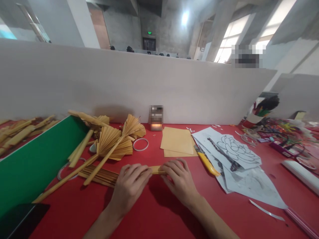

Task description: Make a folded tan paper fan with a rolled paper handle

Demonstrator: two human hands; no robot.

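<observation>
Fingers of the left hand (131,182) and right hand (178,177) close on opposite ends of a narrow strip of tan folded paper (156,170), its middle exposed between them, low over a red tabletop (149,212). Whether the strip touches the surface cannot be told. Uneven pressure from the two hands could skew its folds, and a hard outward pull could crease or tear it. The left wrist rests near flat pleated strips (99,176) and paper fans (112,142) with long handles; a sideways sweep of that arm might snag or crush them. A yellow utility knife (208,163) lies beyond the right hand, beside loose sheets, where a careless reach risks a nick, though how far its blade is out is unclear.

Elsewhere on the red surface, tan paper squares (176,141) overlap just beyond the hands, near a white ring (141,150) and a line drawing of a flower (239,149). A green panel (45,159) slants across the left side, and a cup of brushes (252,119) stands at far right. Behind a pale partition (174,89), dark heads (129,49) show below bare concrete walls (119,26), bright windows (231,35) and a green lighted sign (149,33).
</observation>
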